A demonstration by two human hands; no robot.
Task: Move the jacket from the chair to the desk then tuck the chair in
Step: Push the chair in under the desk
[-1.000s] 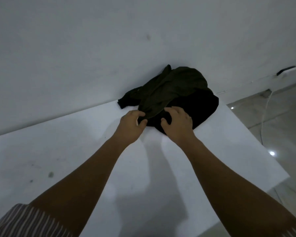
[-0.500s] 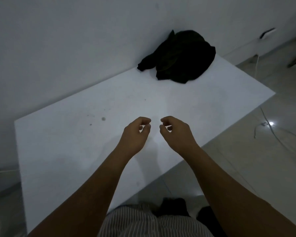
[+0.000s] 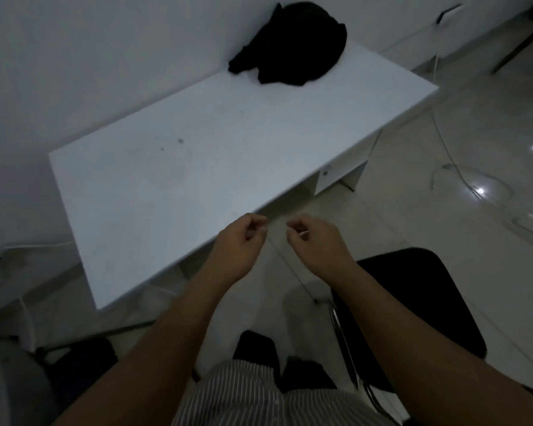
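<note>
A dark jacket (image 3: 293, 47) lies bunched up at the far end of the white desk (image 3: 197, 167), against the wall. The black chair (image 3: 413, 302) stands at the lower right, out from the desk, its seat partly hidden by my right forearm. My left hand (image 3: 240, 244) and my right hand (image 3: 314, 241) hover side by side over the desk's near edge, far from the jacket. Both hold nothing, their fingers loosely curled with thumb near forefinger.
White cables (image 3: 462, 176) trail over the glossy tiled floor to the right of the desk. A drawer unit (image 3: 339, 176) sits under the desk's right end. My feet in dark shoes (image 3: 277, 355) stand between desk and chair. A dark object (image 3: 74, 361) lies at the lower left.
Both hands let go of the jacket and drew back from it to the desk's near edge. The view pulled back, and the chair has come into sight.
</note>
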